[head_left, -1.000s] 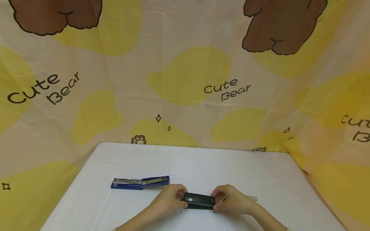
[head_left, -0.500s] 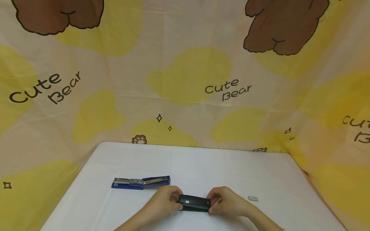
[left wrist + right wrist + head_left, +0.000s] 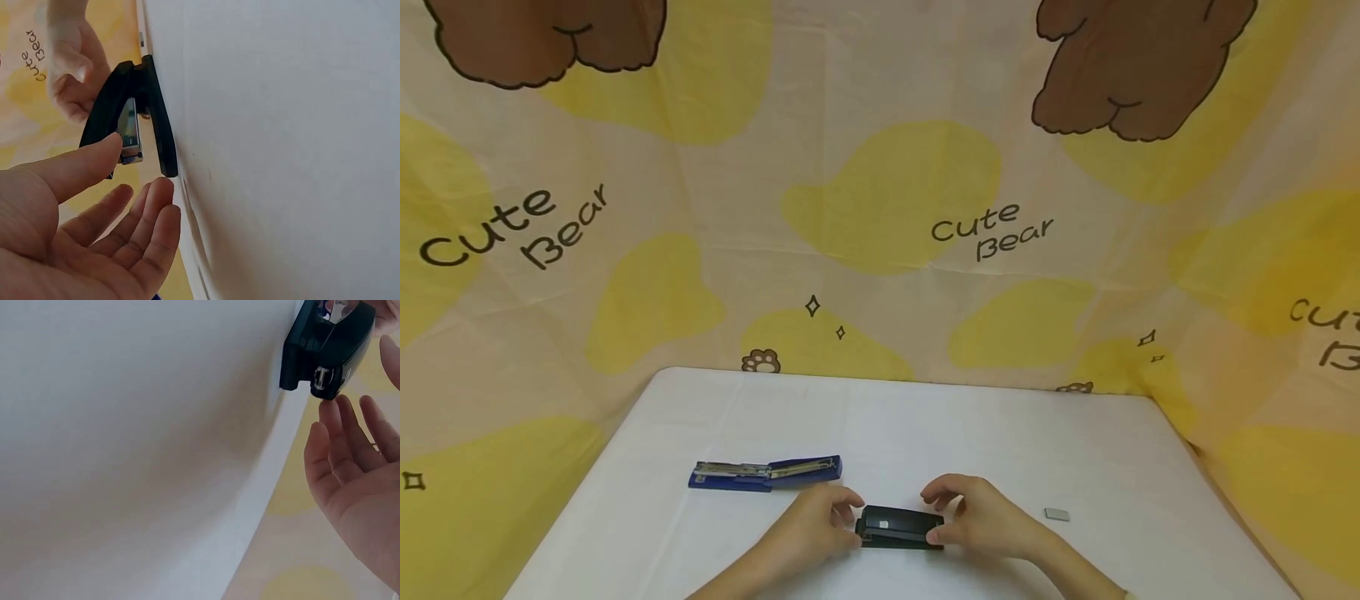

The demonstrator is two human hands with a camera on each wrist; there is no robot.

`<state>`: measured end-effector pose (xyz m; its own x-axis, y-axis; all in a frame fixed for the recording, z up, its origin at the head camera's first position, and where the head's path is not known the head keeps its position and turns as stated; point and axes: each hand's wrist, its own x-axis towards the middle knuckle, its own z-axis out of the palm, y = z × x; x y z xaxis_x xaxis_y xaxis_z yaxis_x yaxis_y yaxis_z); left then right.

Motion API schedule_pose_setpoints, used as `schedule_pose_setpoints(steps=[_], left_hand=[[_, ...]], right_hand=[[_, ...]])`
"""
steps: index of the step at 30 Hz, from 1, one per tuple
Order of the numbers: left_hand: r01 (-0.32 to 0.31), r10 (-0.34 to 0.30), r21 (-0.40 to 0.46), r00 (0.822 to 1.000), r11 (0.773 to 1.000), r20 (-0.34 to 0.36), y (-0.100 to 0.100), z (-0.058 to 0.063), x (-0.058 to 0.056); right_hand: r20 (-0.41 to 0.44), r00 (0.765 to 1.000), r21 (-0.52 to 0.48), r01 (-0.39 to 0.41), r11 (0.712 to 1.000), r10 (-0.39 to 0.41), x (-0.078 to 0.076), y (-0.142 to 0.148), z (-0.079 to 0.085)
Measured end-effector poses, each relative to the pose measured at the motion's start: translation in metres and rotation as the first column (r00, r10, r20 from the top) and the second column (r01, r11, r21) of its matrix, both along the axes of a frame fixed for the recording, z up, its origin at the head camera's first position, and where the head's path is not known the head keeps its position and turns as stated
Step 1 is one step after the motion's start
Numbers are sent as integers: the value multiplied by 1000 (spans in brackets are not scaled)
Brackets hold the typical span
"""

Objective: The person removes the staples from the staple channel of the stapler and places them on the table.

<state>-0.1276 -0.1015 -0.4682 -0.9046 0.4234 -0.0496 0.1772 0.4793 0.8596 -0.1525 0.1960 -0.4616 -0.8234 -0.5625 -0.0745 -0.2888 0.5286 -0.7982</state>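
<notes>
A black stapler [image 3: 901, 525] stands on the white table between my two hands, with a narrow gap between its top arm and base [image 3: 164, 134]. My left hand [image 3: 808, 521] is at its left end, fingers loosely spread; in the left wrist view the thumb [image 3: 94, 161] overlaps the top arm. At the other end is my right hand [image 3: 988, 518], its fingers raised behind the stapler and its thumb in front of the corner. The right wrist view has the right fingertips [image 3: 328, 415] just off the stapler's end, relaxed and holding nothing.
Unfolded wide, a blue stapler [image 3: 730, 480] lies behind and left of the left hand. A small grey block, like a strip of staples [image 3: 1057, 515], lies right of the right hand. Patterned cloth [image 3: 880, 208] hangs behind the white table [image 3: 1000, 433].
The black stapler has shifted a little left and toward me, both hands moving with it. Since then, the fingers of both hands have loosened from its ends, the right ones lifting away.
</notes>
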Motion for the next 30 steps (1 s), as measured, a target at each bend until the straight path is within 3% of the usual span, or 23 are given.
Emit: schedule_pose_setpoints(steps=[5, 12, 24, 30], left_hand=[[-23, 23, -16, 999, 1000, 26, -2, 0, -2], [8, -6, -26, 998, 1000, 65, -2, -6, -5], [-4, 5, -21, 998, 1000, 55, 5, -13, -9], [-28, 31, -53, 998, 998, 60, 5, -11, -8]], right_hand=[[-12, 1000, -13, 19, 1000, -20, 2, -11, 4], [-33, 999, -39, 1, 999, -2, 3, -21, 0], [-30, 1000, -93, -10, 996, 7, 6, -39, -10], [-54, 998, -86, -32, 996, 27, 4, -48, -11]])
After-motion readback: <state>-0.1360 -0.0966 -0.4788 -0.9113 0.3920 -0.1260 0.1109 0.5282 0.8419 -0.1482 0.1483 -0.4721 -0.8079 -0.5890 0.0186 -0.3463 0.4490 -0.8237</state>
